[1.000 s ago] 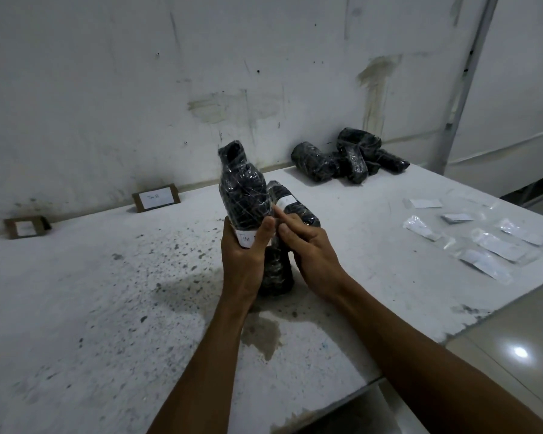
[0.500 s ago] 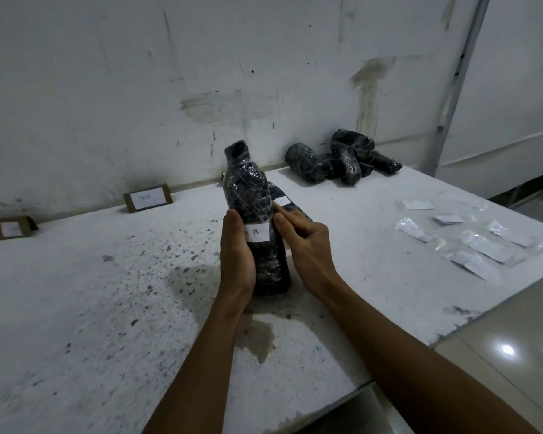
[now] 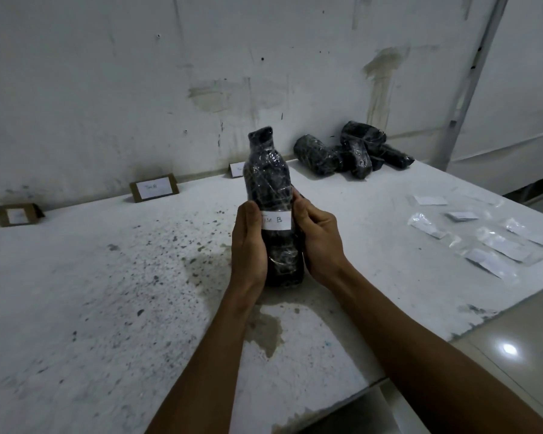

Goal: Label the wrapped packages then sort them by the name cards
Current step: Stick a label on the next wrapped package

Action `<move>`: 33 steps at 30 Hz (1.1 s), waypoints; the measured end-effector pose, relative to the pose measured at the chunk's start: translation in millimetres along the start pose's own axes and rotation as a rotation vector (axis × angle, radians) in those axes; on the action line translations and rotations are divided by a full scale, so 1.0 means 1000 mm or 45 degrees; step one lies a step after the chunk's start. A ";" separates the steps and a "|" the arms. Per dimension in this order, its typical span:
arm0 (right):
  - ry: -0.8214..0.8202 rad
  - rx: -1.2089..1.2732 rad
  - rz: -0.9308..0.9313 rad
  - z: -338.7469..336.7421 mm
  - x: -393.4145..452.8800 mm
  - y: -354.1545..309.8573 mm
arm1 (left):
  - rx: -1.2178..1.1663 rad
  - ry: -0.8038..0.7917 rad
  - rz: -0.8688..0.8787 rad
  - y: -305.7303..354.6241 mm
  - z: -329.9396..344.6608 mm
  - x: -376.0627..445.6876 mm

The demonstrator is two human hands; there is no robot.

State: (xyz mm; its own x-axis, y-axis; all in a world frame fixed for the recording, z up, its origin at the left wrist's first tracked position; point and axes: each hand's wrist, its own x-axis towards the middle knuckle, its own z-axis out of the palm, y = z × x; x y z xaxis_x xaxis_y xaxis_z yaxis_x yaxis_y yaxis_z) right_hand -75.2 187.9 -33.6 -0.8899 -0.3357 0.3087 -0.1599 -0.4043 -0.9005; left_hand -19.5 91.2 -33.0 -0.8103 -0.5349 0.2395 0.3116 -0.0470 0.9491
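While both hands clasp it from either side, a bottle-shaped wrapped package (image 3: 271,195) stands upright w/ its base at the white, speckled surface (image 3: 107,292), near the front centre. Left hand (image 3: 248,245) curls round the package's left side, thumb up beside the label; right hand (image 3: 318,236) curls round the right side, fingertips at the label's edge. The white label (image 3: 276,219) sits across the package's middle & reads "B", w/ letters before it partly hidden by the left thumb.

At the back right, a pile of more wrapped packages (image 3: 355,151) lies against the wall, well apart from the held one. Name cards lean along the wall: one far left (image 3: 18,214), one (image 3: 154,187) left of centre, text too small to read for sure, & a third (image 3: 237,169) partly hidden behind the held package. On the right, loose label strips (image 3: 483,236) lie spread flat on the surface.
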 end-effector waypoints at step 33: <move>0.078 -0.118 -0.116 -0.002 0.004 -0.007 | -0.228 -0.155 -0.169 -0.006 -0.013 0.003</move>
State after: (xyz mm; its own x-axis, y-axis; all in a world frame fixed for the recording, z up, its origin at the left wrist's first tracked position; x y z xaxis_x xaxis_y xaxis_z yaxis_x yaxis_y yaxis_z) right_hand -78.7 191.0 -26.2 -0.8938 -0.2473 0.3741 -0.2778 -0.3495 -0.8948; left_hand -17.7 79.2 -40.3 -0.9003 -0.4092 0.1486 0.2728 -0.2641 0.9251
